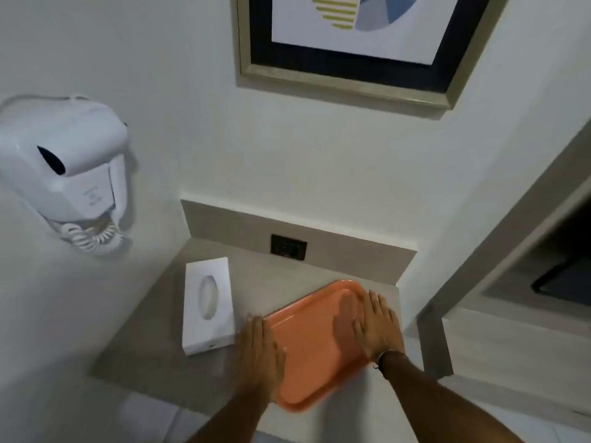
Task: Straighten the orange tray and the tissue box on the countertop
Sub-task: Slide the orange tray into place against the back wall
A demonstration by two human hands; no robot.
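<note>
An empty orange tray (315, 343) lies on the grey countertop (153, 340), turned at an angle, with its near corner reaching past the counter's front edge. My left hand (260, 356) lies flat against the tray's left rim. On the tray's right side rests my right hand (379, 327), fingers spread and pointing toward the wall. Neither hand curls around the rim. A white tissue box (208, 305) lies to the left of the tray, its oval slot facing up, a short gap from my left hand.
A white wall-mounted hair dryer (64, 174) with a coiled cord hangs at the left. A black power outlet (288, 246) sits in the backsplash behind the tray. A framed picture (351, 43) hangs above. A recessed shelf unit (527, 282) stands to the right.
</note>
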